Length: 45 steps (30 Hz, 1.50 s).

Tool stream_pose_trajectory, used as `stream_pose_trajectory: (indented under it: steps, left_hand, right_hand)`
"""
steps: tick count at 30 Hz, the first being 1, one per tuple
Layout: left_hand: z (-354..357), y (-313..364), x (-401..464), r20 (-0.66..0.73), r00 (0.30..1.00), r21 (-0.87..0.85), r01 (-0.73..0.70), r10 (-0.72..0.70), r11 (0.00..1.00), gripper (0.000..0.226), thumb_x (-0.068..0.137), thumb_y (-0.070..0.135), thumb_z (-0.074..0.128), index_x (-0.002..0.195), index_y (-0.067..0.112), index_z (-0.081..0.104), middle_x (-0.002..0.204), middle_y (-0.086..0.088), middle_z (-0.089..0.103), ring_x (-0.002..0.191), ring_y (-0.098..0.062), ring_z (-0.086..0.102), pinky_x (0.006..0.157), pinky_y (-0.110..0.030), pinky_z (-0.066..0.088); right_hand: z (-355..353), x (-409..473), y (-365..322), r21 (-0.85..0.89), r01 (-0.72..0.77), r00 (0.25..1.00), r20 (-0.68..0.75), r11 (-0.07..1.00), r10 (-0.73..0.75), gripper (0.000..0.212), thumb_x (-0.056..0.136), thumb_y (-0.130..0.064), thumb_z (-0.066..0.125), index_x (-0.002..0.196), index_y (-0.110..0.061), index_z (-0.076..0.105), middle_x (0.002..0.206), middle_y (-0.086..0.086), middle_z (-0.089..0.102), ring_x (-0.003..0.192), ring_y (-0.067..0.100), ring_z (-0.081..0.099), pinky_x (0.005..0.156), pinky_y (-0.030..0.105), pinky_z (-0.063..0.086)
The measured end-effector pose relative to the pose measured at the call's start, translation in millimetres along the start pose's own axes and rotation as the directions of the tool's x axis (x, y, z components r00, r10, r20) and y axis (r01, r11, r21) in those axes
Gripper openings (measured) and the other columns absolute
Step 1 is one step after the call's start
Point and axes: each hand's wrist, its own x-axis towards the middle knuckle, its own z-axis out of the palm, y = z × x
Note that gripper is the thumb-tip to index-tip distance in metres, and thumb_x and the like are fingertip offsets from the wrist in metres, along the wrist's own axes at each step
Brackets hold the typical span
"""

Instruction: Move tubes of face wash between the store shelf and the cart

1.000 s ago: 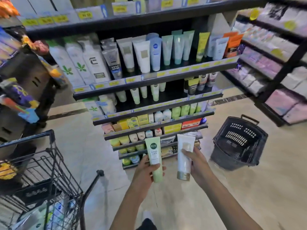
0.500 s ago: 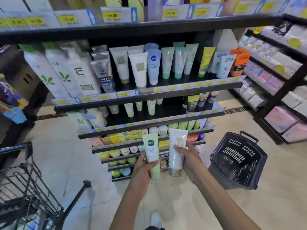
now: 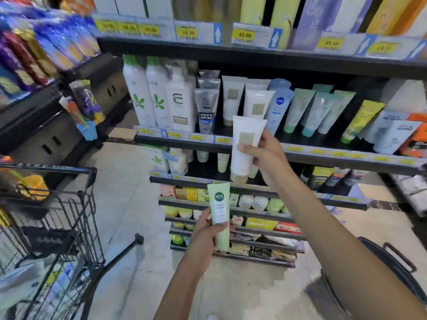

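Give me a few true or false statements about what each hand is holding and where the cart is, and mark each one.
1. The right hand holds a white tube. True.
2. The left hand is empty. False: it grips a pale green tube.
3. The white tube is raised higher than the green one. True.
4. The wire cart stands on the person's right. False: it is on the left.
5. Both tubes are held cap end down. True.
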Motion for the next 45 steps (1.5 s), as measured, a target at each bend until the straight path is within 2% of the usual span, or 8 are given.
stream_pose_trajectory:
  steps: [5, 15, 21, 31, 34, 36, 39, 45]
  left_hand:
    - [2, 11, 9, -0.018, 0.999, -0.009, -0.045, 0.045, 0.999, 0.057, 0.09, -0.008, 0.065, 0.138, 0.022, 0.058, 0.124, -0.014, 0.073, 0.115, -0.037, 0.069, 0.1, -0.051, 0.055]
    - [6, 25, 26, -0.03, 0.996, -0.028, -0.085, 0.084, 0.996, 0.055, 0.091, -0.005, 0.066, 0.138, 0.023, 0.057, 0.121, -0.019, 0.072, 0.103, -0.034, 0.072, 0.087, -0.048, 0.057]
    - [4, 25, 31, -0.036, 0.997, -0.01, -0.072, 0.071, 0.997, 0.056, 0.092, -0.004, 0.066, 0.139, 0.023, 0.056, 0.121, -0.018, 0.073, 0.106, -0.036, 0.072, 0.09, -0.052, 0.056]
    - [1, 19, 27, -0.022, 0.999, -0.002, -0.049, 0.049, 0.999, 0.052, 0.091, -0.006, 0.066, 0.134, 0.022, 0.06, 0.12, -0.018, 0.073, 0.101, -0.033, 0.074, 0.088, -0.048, 0.057]
    - [0, 19, 24, -0.01, 0.999, 0.016, -0.042, 0.042, 0.999, 0.052, 0.092, -0.006, 0.066, 0.134, 0.024, 0.059, 0.118, -0.014, 0.075, 0.104, -0.033, 0.074, 0.096, -0.055, 0.057]
    - [0, 19, 22, -0.016, 0.999, 0.026, -0.042, 0.042, 0.999, 0.053, 0.092, -0.006, 0.066, 0.134, 0.024, 0.058, 0.117, -0.014, 0.075, 0.105, -0.035, 0.073, 0.1, -0.058, 0.054]
    - [-3, 18, 22, -0.025, 0.999, 0.035, -0.04, 0.041, 0.999, 0.056, 0.092, -0.006, 0.066, 0.138, 0.023, 0.056, 0.117, -0.015, 0.075, 0.106, -0.037, 0.073, 0.095, -0.053, 0.058]
    - [-6, 14, 21, -0.043, 0.999, 0.035, -0.006, 0.008, 0.999, 0.063, 0.09, -0.005, 0.069, 0.144, 0.022, 0.053, 0.125, -0.015, 0.072, 0.116, -0.041, 0.068, 0.1, -0.054, 0.056]
  right_hand:
    - [17, 37, -35, -0.169, 0.086, 0.996, -0.012, 0.982, -0.089, 0.059, 0.076, -0.001, 0.086, 0.127, -0.015, 0.06, 0.119, 0.003, 0.073, 0.11, 0.016, 0.069, 0.091, 0.037, 0.057]
    - [40, 68, -47, -0.141, 0.217, 0.963, -0.133, 0.966, -0.235, 0.044, 0.081, 0.003, 0.08, 0.115, -0.019, 0.062, 0.107, -0.01, 0.072, 0.095, -0.003, 0.068, 0.076, 0.016, 0.054]
    - [43, 80, -39, -0.16, 0.227, 0.958, -0.14, 0.961, -0.25, 0.045, 0.084, 0.001, 0.079, 0.119, -0.02, 0.061, 0.108, -0.011, 0.072, 0.099, -0.001, 0.067, 0.079, 0.019, 0.054]
    - [51, 96, -37, -0.215, 0.237, 0.952, -0.145, 0.947, -0.271, 0.045, 0.085, 0.001, 0.078, 0.116, -0.024, 0.058, 0.108, -0.01, 0.068, 0.099, -0.001, 0.063, 0.078, 0.017, 0.051]
    - [50, 98, -29, -0.234, 0.211, 0.961, -0.128, 0.949, -0.245, 0.046, 0.086, 0.002, 0.076, 0.121, -0.021, 0.058, 0.109, -0.008, 0.067, 0.097, -0.002, 0.062, 0.077, 0.016, 0.049]
    - [50, 99, -20, -0.248, 0.19, 0.967, -0.123, 0.95, -0.225, 0.049, 0.086, 0.002, 0.076, 0.127, -0.017, 0.058, 0.114, -0.004, 0.067, 0.102, 0.007, 0.063, 0.084, 0.022, 0.051]
    - [49, 102, -11, -0.246, 0.168, 0.968, -0.142, 0.954, -0.207, 0.052, 0.086, 0.001, 0.076, 0.13, -0.019, 0.057, 0.122, -0.002, 0.068, 0.115, 0.016, 0.063, 0.097, 0.034, 0.052]
    - [49, 105, -6, -0.261, 0.134, 0.965, -0.187, 0.956, -0.186, 0.05, 0.086, -0.006, 0.076, 0.131, -0.019, 0.06, 0.121, -0.003, 0.071, 0.113, 0.016, 0.065, 0.1, 0.04, 0.054]
